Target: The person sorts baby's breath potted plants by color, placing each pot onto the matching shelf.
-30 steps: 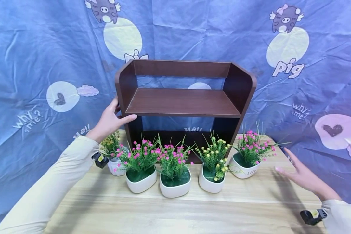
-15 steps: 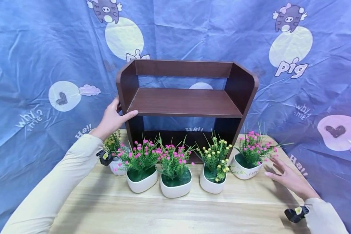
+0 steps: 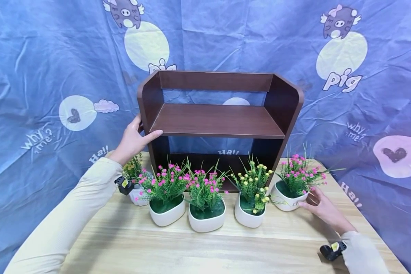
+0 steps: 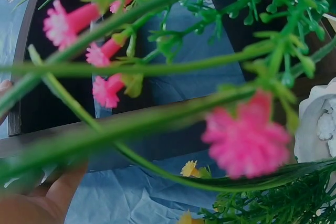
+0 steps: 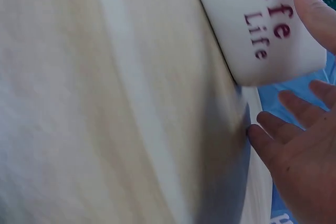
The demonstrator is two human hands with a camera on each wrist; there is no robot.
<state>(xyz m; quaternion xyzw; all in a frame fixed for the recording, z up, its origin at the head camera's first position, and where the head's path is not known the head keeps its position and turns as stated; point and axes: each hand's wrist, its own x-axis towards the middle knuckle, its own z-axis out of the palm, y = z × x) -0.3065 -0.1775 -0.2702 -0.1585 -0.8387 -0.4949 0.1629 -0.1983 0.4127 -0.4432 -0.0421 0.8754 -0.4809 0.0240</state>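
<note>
A dark brown two-tier shelf (image 3: 212,118) stands upright at the back of the table. My left hand (image 3: 131,137) grips its left side panel, thumb over the front edge and fingers behind. My right hand (image 3: 323,209) is at the rightmost white flowerpot (image 3: 287,203), which holds pink artificial flowers (image 3: 296,171). In the right wrist view the thumb (image 5: 316,11) overlaps the pot (image 5: 273,35) with red "Life" lettering, while the other fingers (image 5: 289,121) are spread and apart from its wall. Pink flowers (image 4: 247,137) and grass blades partly hide the left hand (image 4: 39,198) in the left wrist view.
Two white pots with pink flowers (image 3: 168,215) (image 3: 207,222) and one with yellow flowers (image 3: 250,217) line the shelf's front. A fluted white pot (image 3: 137,196) sits under my left forearm. Blue printed cloth (image 3: 72,160) hangs behind the wooden table (image 3: 191,253).
My right hand has moved left from the table's right side to the rightmost flowerpot, thumb coming to its front. The left hand keeps its grip on the shelf; the pots stay put.
</note>
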